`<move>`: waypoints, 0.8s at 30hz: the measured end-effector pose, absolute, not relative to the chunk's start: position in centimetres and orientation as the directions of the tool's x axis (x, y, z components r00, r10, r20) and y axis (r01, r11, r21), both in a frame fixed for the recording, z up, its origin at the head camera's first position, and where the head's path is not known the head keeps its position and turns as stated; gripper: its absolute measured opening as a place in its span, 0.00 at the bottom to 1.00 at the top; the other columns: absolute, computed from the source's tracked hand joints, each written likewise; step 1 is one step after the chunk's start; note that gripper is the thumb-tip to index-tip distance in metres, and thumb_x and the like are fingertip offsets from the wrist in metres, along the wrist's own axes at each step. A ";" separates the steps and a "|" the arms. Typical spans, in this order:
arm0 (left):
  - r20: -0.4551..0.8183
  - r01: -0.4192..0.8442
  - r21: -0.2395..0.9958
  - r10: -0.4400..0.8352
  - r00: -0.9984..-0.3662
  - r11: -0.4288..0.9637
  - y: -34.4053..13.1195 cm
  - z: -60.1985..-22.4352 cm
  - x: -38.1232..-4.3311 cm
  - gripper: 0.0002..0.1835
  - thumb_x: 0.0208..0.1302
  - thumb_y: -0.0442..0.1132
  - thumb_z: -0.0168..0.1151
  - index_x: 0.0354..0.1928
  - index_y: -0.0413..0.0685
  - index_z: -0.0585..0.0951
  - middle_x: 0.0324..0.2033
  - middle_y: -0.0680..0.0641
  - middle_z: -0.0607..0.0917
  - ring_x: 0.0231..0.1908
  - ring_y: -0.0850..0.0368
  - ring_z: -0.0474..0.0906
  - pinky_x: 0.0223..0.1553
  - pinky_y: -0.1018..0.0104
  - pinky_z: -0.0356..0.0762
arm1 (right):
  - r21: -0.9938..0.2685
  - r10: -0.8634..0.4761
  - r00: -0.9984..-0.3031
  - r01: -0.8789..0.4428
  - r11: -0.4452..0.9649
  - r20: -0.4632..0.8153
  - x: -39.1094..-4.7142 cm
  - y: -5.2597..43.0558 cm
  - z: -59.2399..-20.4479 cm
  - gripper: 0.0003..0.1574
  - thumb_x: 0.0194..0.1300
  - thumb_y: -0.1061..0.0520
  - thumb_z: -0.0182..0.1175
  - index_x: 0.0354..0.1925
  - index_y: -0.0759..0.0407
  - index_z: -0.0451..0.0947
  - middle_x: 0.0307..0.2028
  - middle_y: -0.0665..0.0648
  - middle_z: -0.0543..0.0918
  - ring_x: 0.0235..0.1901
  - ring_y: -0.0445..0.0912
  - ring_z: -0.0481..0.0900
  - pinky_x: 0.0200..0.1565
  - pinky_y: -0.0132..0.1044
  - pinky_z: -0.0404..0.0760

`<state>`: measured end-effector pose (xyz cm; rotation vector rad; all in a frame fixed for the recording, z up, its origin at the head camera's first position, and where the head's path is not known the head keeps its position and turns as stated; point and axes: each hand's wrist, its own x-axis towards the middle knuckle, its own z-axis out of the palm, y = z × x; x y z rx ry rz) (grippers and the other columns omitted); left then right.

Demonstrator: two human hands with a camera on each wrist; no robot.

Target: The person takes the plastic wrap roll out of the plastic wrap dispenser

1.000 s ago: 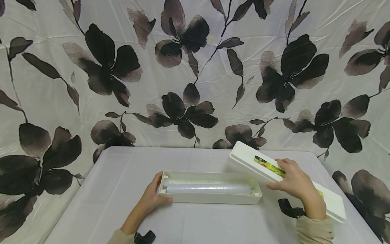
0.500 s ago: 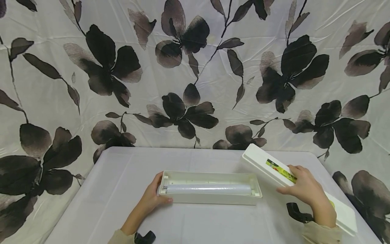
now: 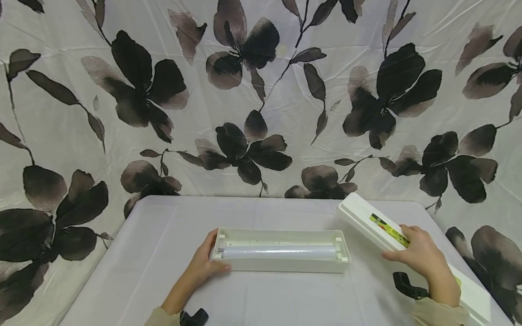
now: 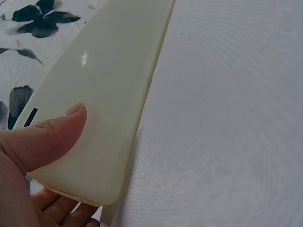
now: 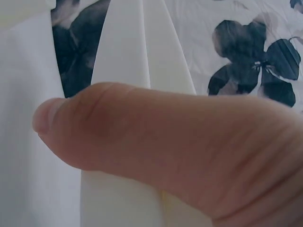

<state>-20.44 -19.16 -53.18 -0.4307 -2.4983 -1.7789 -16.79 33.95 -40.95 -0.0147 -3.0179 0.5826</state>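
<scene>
A long open-topped cream box sits mid-table in the head view, with a roll of clear plastic film lying inside it. My left hand grips the box's left end, its thumb on the front wall, as the left wrist view shows with the box wall close up. At the right, my right hand holds a long white lid with a yellow-green label, slanted from back left to front right. The thumb crosses the lid in the right wrist view; the other fingers are hidden there.
A white cloth covers the table. Behind it hangs a curtain with dark flowers. The lid's near end reaches the table's right edge. Black straps with camera mounts sit at both wrists.
My right hand has carried the lid rightward and toward the front, away from the box. The left hand and the box have stayed where they were.
</scene>
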 end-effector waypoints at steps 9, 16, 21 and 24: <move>0.179 0.231 0.926 0.191 -0.965 0.299 -19.2 -53.2 -20.5 0.55 0.37 0.37 0.79 0.71 0.45 0.62 0.64 0.40 0.74 0.61 0.42 0.68 0.64 0.35 0.55 | -0.354 0.103 -0.995 0.095 0.931 0.003 -16.9 35.0 -41.2 0.63 0.46 0.35 0.75 0.62 0.78 0.64 0.51 0.79 0.72 0.43 0.63 0.72 0.31 0.56 0.74; 0.177 0.230 0.925 0.192 -0.965 0.301 -19.1 -53.1 -20.4 0.54 0.37 0.37 0.80 0.71 0.45 0.62 0.64 0.39 0.74 0.63 0.41 0.68 0.64 0.33 0.54 | -0.357 0.179 -0.983 0.177 0.917 -0.030 -16.8 35.5 -41.9 0.62 0.45 0.34 0.74 0.59 0.78 0.64 0.46 0.77 0.73 0.41 0.64 0.71 0.30 0.57 0.74; 0.172 0.224 0.928 0.190 -0.967 0.299 -19.1 -53.1 -20.4 0.55 0.37 0.37 0.80 0.71 0.46 0.62 0.64 0.40 0.73 0.63 0.41 0.68 0.65 0.33 0.53 | -0.362 0.250 -0.966 0.257 0.896 -0.066 -16.9 35.8 -42.3 0.66 0.45 0.33 0.74 0.62 0.80 0.60 0.46 0.77 0.71 0.44 0.66 0.69 0.32 0.60 0.74; 0.177 0.228 0.927 0.189 -0.966 0.297 -19.1 -53.0 -20.4 0.55 0.36 0.38 0.80 0.71 0.46 0.62 0.64 0.40 0.74 0.62 0.42 0.68 0.64 0.34 0.55 | -0.357 0.282 -0.956 0.292 0.887 -0.081 -16.9 36.0 -42.5 0.69 0.46 0.33 0.73 0.63 0.82 0.57 0.47 0.79 0.69 0.46 0.69 0.67 0.35 0.62 0.74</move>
